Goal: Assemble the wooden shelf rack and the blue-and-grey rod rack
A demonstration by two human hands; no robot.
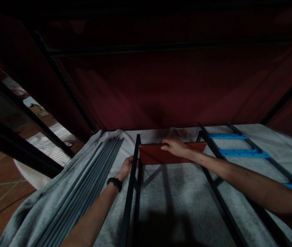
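My right hand (175, 146) rests on the top edge of a red-brown panel (158, 157) that stands between two black metal uprights of a rack frame. Its fingers curl over the panel's edge. My left hand (127, 167), with a black watch on the wrist, is closed around the left black upright (132, 192) just below the panel's left end. The frame lies on a grey towel-like cloth (177, 195).
A bundle of several grey metal bars (89, 185) lies on the cloth at the left. At the right lies a second black frame with blue crossbars (244, 153). Dark red fabric walls (161, 89) stand behind. Wooden floor and a striped rug (40, 154) show at left.
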